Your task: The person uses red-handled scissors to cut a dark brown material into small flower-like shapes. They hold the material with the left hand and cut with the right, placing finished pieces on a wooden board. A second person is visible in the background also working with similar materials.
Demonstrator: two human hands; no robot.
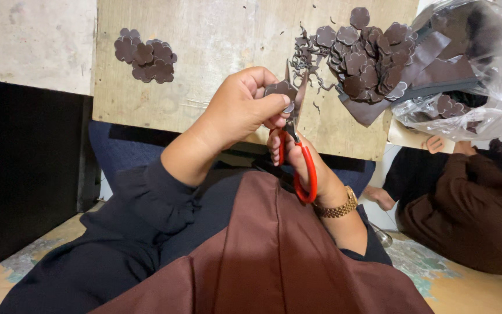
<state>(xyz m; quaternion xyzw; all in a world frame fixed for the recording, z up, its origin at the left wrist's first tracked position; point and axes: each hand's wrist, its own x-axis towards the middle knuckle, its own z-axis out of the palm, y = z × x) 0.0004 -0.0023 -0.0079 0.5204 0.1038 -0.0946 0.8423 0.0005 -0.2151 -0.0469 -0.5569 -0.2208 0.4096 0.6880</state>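
Clear plastic bag [495,87] beside brown cutouts [367,58]

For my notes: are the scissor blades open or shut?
Open: the scissors' blades spread apart around the brown flower piece held in the left hand.

The right hand [297,152] sits mostly behind the red-handled scissors [300,157], its fingers hidden in the loops. The brown flower piece [280,89] above the scissors is half covered by the left hand [240,110]. Right of the scissors, the clear plastic bag [483,75] runs off the frame edge, its contents blurred.
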